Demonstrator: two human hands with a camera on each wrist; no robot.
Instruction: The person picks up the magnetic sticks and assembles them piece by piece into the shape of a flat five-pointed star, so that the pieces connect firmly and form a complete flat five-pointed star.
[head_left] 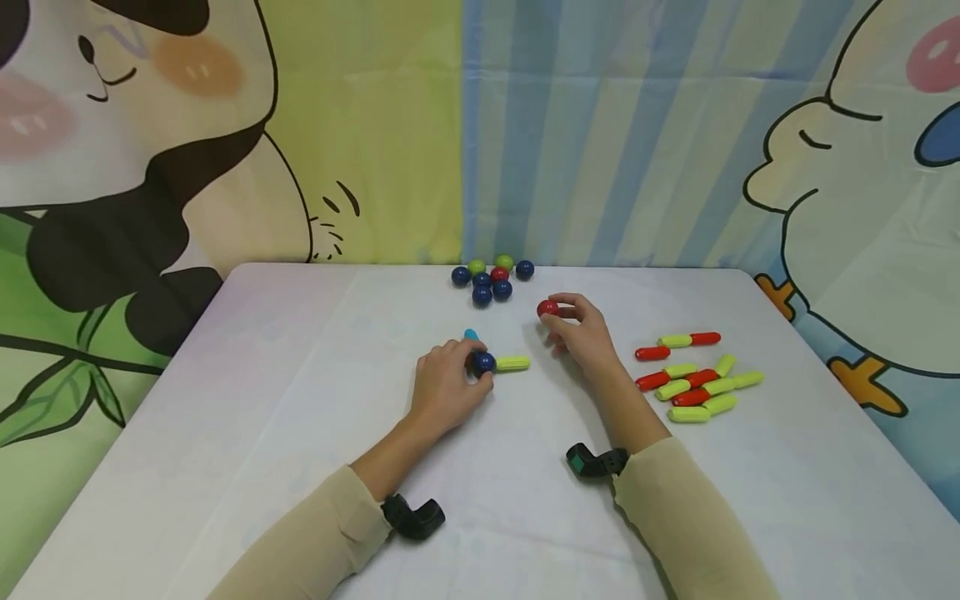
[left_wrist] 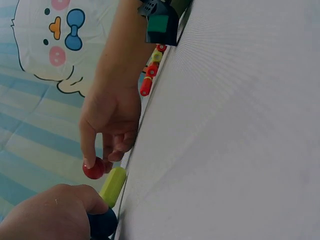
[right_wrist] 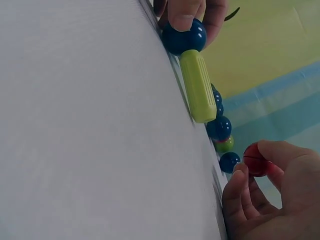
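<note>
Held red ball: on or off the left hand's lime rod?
Off: the right hand pinches the red ball, a gap from the lime rod.

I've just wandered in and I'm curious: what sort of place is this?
Probably an indoor play corner, though it could be a staged setup. A cloth with big cartoon animals hangs behind a white table, where colourful balls and short red and yellow-green sticks lie.
</note>
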